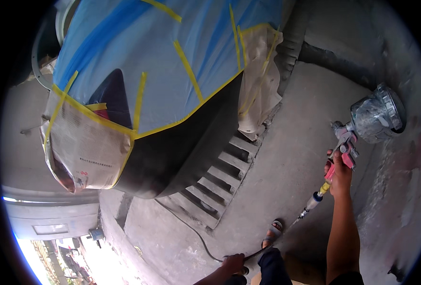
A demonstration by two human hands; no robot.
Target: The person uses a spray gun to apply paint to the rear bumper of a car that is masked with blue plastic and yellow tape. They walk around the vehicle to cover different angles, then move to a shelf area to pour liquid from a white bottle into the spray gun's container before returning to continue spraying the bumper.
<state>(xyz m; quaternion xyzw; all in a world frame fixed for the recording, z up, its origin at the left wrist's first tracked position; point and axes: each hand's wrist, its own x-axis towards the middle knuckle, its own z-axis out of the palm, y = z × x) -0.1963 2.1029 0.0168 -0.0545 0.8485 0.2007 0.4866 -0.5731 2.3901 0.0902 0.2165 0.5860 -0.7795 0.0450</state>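
My right hand [339, 171] is wrapped round a pink spray gun [347, 144] topped by a paint-smeared cup [374, 113], with a fitting [312, 202] and hose below it. My left hand [234, 261] grips the dark air hose [205, 242] low in view. Ahead, a dark grey bumper [182, 152] shows on a vehicle masked with blue plastic sheeting [163, 80], yellow tape and printed paper [89, 156].
A concrete floor [296, 118] has a slotted drain grate [215, 185] beside and under the bumper. My sandalled foot [272, 232] is below. A grey panel [53, 221] and a bright opening lie at lower left.
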